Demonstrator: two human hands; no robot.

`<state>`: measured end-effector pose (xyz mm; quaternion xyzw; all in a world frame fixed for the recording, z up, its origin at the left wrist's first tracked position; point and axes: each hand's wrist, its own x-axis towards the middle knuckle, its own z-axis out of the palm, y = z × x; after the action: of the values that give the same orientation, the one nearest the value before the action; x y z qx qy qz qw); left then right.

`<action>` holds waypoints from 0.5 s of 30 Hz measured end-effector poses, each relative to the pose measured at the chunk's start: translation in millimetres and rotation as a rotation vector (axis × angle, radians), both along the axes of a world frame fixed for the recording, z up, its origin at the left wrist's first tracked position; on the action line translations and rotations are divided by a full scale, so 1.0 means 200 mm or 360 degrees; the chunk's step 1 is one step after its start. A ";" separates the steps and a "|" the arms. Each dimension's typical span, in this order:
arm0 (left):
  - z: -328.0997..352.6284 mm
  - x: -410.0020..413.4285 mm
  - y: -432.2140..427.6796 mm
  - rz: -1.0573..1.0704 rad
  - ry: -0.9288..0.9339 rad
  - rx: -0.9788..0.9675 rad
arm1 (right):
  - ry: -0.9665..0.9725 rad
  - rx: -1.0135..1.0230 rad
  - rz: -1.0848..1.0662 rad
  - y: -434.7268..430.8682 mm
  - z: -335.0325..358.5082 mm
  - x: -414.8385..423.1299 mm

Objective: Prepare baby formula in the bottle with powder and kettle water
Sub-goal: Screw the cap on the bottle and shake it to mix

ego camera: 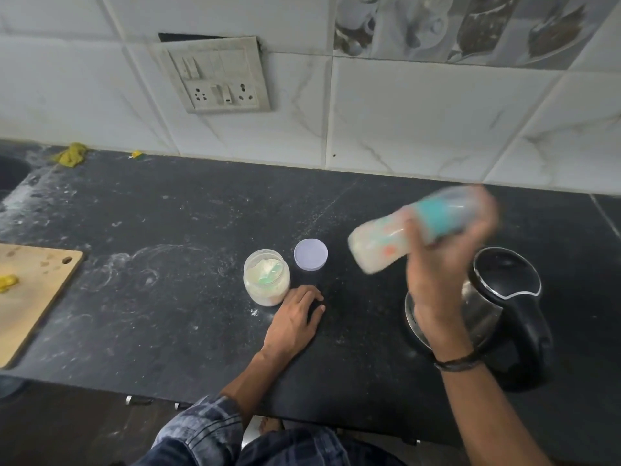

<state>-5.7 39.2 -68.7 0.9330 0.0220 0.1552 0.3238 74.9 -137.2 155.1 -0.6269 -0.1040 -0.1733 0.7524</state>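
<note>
— Where was the bottle?

— In the right hand, raised above the tabletop; the fingers were wrapped tight around its middle; it lay tilted, its teal collar up and away from the wrist, its milky base pointing left; it was blurred, so the markings on it could not be read.

— And the left hand?

— Resting on the tabletop, fingers loosely curled, holding nothing; the open powder jar stood just beyond and to the left of its fingertips, close enough that I could not tell if they touched; the jar's lid lay flat beyond the fingers.

— The kettle?

— Directly under and behind the right wrist, lid shut, handle towards the person.
</note>
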 end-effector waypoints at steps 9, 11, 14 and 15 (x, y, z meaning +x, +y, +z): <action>-0.01 0.00 0.00 0.0003 -0.0011 0.0010 | 0.0016 0.0074 -0.0060 0.00 0.01 -0.03; -0.01 0.00 0.01 -0.0008 -0.0007 0.0008 | 0.0113 0.0012 0.0069 0.01 0.00 -0.07; 0.00 0.00 0.00 0.0008 -0.0011 0.0010 | -0.0052 0.0342 -0.0230 -0.02 0.04 -0.06; 0.00 0.00 -0.01 0.0016 -0.0009 0.0010 | -0.0088 0.0445 -0.0309 -0.03 0.05 -0.05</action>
<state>-5.3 38.0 -68.9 0.9335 0.0252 0.1595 0.3201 64.5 -143.5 165.6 -0.5183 -0.0384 -0.2751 0.8088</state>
